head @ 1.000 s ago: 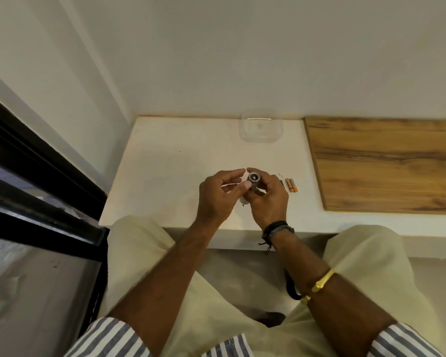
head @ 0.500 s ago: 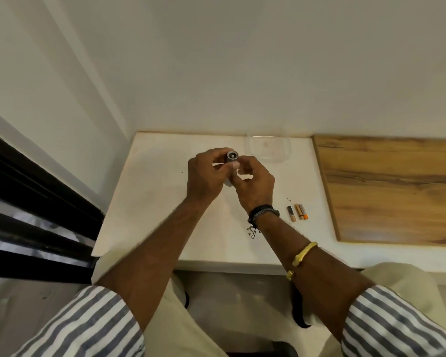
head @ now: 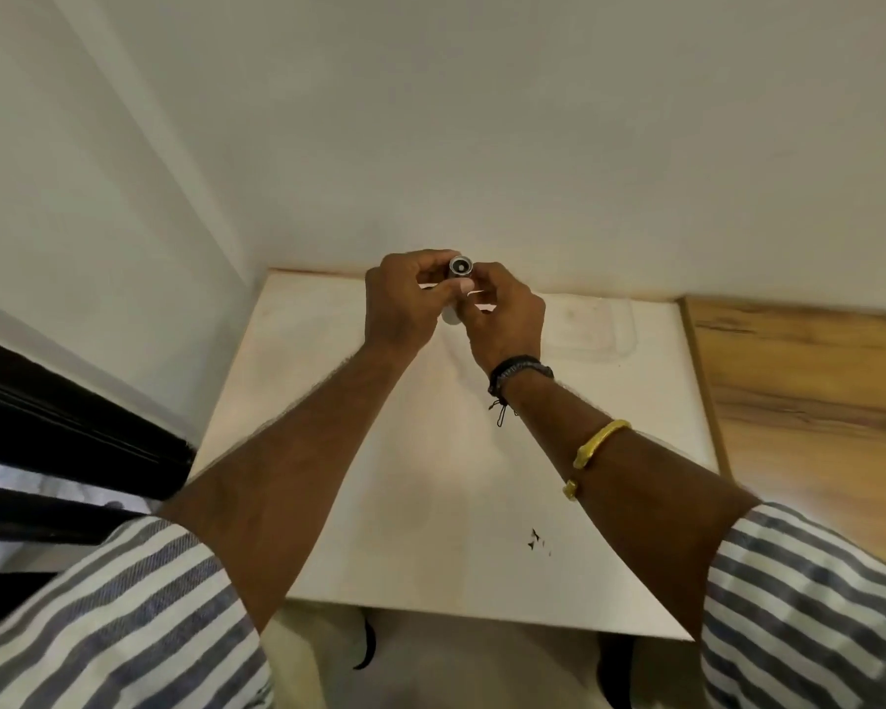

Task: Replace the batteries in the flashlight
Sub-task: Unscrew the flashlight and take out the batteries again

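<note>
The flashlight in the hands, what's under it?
Under the flashlight lies the white table. Both hands, left and right, cover its body and the spot right below.

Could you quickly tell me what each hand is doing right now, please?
Left hand: closed on the flashlight.
Right hand: closed on the same flashlight.

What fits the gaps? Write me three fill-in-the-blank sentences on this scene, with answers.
1. Both hands hold the ____ above the table.
2. The gold bangle sits on the ____ forearm.
3. The wooden board lies on the table's ____ side.

Missing words: flashlight; right; right.
</note>
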